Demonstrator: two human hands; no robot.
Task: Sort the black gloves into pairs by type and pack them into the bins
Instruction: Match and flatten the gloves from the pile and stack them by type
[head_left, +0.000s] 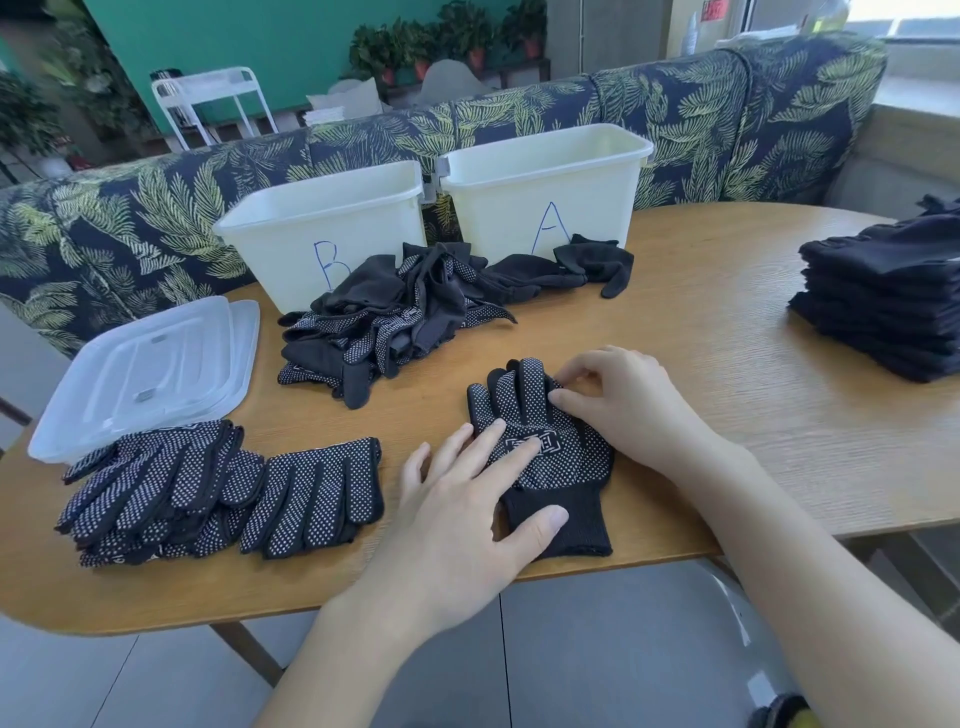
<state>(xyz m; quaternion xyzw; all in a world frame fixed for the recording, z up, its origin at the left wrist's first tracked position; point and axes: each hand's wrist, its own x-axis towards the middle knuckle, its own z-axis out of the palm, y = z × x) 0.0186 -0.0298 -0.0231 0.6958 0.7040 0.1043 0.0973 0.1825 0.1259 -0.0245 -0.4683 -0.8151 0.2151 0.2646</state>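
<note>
A dotted black glove (566, 457) lies flat near the table's front edge, fingers pointing away from me. My left hand (467, 499) presses on its palm and cuff with straight fingers. My right hand (618, 400) pinches the glove's finger edge on the right side. An unsorted heap of black gloves (395, 317) sits in front of white bin B (322, 228) and white bin A (550, 176). Dotted gloves are laid out at the front left in a stack (156, 493) and a pair (317, 499). Plain black gloves form a stack (888, 301) at the right.
Clear plastic lids (145, 369) lie at the table's left end. A leaf-patterned sofa (727, 130) runs behind the wooden table (727, 415). Bare tabletop lies between my right hand and the plain stack.
</note>
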